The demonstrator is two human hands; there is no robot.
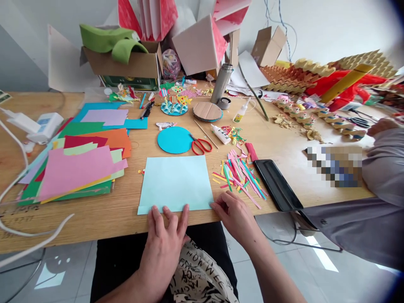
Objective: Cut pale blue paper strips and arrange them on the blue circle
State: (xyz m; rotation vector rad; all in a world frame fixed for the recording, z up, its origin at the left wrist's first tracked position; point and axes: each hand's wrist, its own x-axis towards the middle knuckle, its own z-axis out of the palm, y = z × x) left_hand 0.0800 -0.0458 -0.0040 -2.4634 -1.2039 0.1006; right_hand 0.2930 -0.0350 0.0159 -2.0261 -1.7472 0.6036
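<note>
A light blue sheet of paper [176, 181] lies before me at the table's near edge. Along its near side runs a narrow folded strip. My left hand [166, 231] rests on that strip with its fingertips spread apart. At the near right corner, my right hand [232, 210] pinches the sheet between thumb and curled fingers. Just beyond the paper are a blue paper disc [173, 139] and red-handled scissors [202, 145], whose blades lie over the disc. Colourful paper strips [241, 172] are heaped to the right of the sheet.
Stacked coloured paper [75, 168] covers the left side, near white cables [12, 185]. A black phone [277, 185] lies to the right. Farther back stand a glue bottle [240, 111], a steel flask [221, 84] and a cardboard box [126, 69]. Another person's sleeve [385, 164] reaches in at right.
</note>
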